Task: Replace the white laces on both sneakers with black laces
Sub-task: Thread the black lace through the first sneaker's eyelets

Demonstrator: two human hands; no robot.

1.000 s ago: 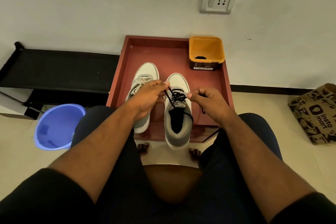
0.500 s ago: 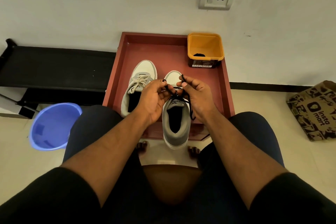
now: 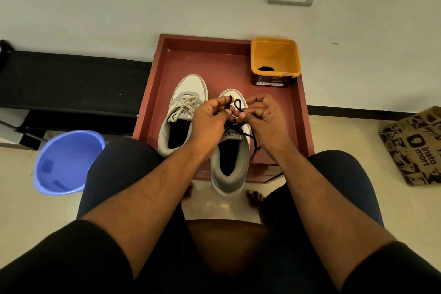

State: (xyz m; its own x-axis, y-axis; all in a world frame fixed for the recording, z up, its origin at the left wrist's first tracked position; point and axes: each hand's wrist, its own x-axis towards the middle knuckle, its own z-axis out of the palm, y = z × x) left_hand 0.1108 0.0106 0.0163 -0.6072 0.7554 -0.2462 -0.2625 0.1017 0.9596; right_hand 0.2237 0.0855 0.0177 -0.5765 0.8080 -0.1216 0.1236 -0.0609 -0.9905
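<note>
Two grey-and-white sneakers stand toes-away on a red tray (image 3: 214, 64). The left sneaker (image 3: 183, 112) still carries its white lace (image 3: 185, 104), tied. The right sneaker (image 3: 230, 157) is threaded with a black lace (image 3: 251, 137). Above its tongue, my left hand (image 3: 210, 119) pinches one end of that black lace and my right hand (image 3: 263, 116) pinches a small loop of the other end. The two hands almost touch. A loose black tail hangs down the shoe's right side. My hands hide most of the eyelets.
An orange tub (image 3: 275, 61) with something black inside sits in the tray's far right corner. A blue bucket (image 3: 64, 162) stands on the floor at left, a brown paper bag (image 3: 415, 145) at right. A black bench (image 3: 71, 83) runs along the wall.
My hands, spread apart pulling the black lace a second ago, have come together over the right sneaker's tongue and now shape loops with the lace ends.
</note>
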